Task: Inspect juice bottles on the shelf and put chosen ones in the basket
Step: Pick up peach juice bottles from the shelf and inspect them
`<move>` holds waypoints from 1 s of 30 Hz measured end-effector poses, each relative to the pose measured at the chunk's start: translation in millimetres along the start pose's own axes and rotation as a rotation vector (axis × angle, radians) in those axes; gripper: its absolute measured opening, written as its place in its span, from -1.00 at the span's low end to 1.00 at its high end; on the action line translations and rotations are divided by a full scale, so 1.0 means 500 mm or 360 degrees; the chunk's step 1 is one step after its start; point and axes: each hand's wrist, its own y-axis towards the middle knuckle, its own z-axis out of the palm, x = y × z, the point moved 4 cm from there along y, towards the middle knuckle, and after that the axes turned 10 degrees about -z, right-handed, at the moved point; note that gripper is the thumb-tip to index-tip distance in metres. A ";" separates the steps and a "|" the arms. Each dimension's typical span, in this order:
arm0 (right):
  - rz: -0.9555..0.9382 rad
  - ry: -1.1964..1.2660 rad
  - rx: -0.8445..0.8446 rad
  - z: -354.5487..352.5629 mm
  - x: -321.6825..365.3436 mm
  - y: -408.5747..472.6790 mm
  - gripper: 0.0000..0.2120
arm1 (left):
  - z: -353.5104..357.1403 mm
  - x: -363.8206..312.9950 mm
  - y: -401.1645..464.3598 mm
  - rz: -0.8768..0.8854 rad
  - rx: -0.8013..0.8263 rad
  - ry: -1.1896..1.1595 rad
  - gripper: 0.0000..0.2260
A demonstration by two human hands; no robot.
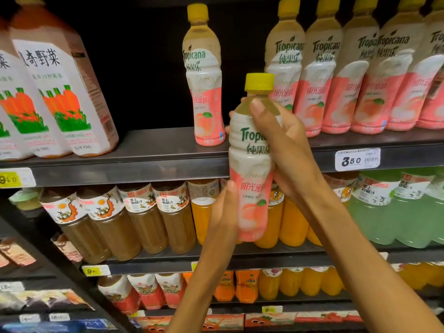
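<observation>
Head-camera view of a shopper checking juice at a supermarket cooler: left of the held bottle stood tall carrot-label juice cartons (60, 92) and a lone pink peach bottle (205, 92) on the dark metal shelf (156, 162). The left hand (222, 212) gripped the base of a pink-and-white peach juice bottle with a yellow cap (252, 159), held upright in front of the shelf edge, while the right hand (283, 145) clasped its shoulder. Right of it stood a row of matching peach bottles (348, 80). No basket was visible. A loosened grip on the smooth plastic could likely drop it.
</observation>
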 end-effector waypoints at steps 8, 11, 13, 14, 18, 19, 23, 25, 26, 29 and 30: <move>0.0113 0.0371 0.0208 0.004 0.013 0.008 -0.46 | 0.004 -0.009 -0.004 -0.0203 0.0350 -0.0317 -0.38; 0.0186 0.0478 0.0251 0.010 0.006 0.008 -0.51 | 0.022 -0.002 -0.007 -0.0290 0.0369 -0.0310 -0.28; 0.0196 0.0372 0.0132 0.005 0.002 0.007 -0.69 | 0.020 0.000 -0.006 -0.0216 0.0183 -0.0233 -0.38; 0.0159 0.0283 0.0088 0.002 0.003 0.005 -0.75 | 0.013 -0.002 -0.006 -0.0149 0.0059 -0.0167 -0.48; -0.0069 -0.0094 -0.0005 0.000 0.020 -0.001 -0.92 | 0.013 -0.020 -0.019 0.0063 -0.0109 0.0037 -0.59; -0.0052 -0.0096 -0.0008 0.000 0.022 0.000 -0.95 | 0.018 -0.018 -0.020 0.0077 -0.0132 0.0062 -0.59; 0.0150 0.0097 0.0116 -0.001 0.025 0.012 -0.65 | 0.020 -0.017 -0.025 0.0023 -0.0167 -0.0205 -0.48; 0.0237 0.0140 0.0102 -0.004 0.018 0.012 -0.57 | 0.022 -0.019 -0.029 -0.0145 0.0050 -0.0484 -0.41; 0.0282 0.0194 0.0123 -0.001 0.012 0.011 -0.57 | 0.024 -0.020 -0.032 -0.0206 0.0197 -0.0572 -0.39; 0.0461 0.0476 0.0198 0.015 -0.004 0.008 -0.62 | 0.029 -0.012 -0.037 -0.0306 0.0414 -0.0534 -0.40; 0.0466 0.0514 0.0182 0.016 -0.007 0.008 -0.63 | 0.028 -0.008 -0.036 -0.0323 0.0423 -0.0516 -0.40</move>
